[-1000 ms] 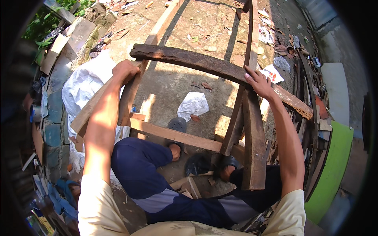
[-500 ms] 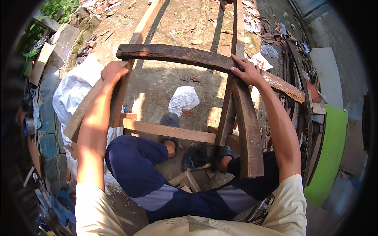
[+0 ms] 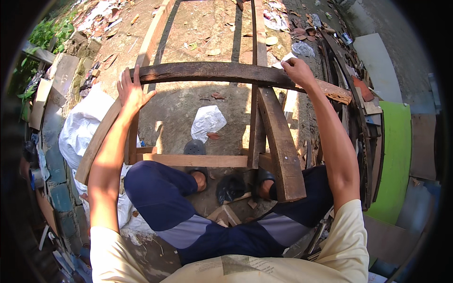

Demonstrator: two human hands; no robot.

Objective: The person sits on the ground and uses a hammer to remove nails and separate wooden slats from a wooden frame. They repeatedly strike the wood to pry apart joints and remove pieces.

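A dark, weathered wooden beam (image 3: 207, 71) lies crosswise over a timber frame, its right end worn to bare wood. My left hand (image 3: 130, 94) is open at the beam's left end, fingers stretched upward and thumb spread. Beneath that hand a pale board (image 3: 98, 146) slants toward me. Farther right, my right hand (image 3: 298, 73) is curled closed on the beam, its fingertips partly hidden. A thick dark timber (image 3: 281, 146) runs from under the beam toward my knee. Two long rails (image 3: 258, 37) stretch away, and a lower crosspiece (image 3: 203, 161) joins the frame near my feet.
White sacking (image 3: 87, 118) lies to the left beside a block wall (image 3: 59, 170). A white plastic scrap (image 3: 207, 121) is on the ground inside the frame. Stacked wood and a green panel (image 3: 396, 160) stand at right. Wood offcuts (image 3: 229, 214) lie between my feet.
My left hand has opened from its grip on the pale board, fingers now spread by the beam's end. My right hand has slid rightward along the beam and curled closed. The view has shifted slightly.
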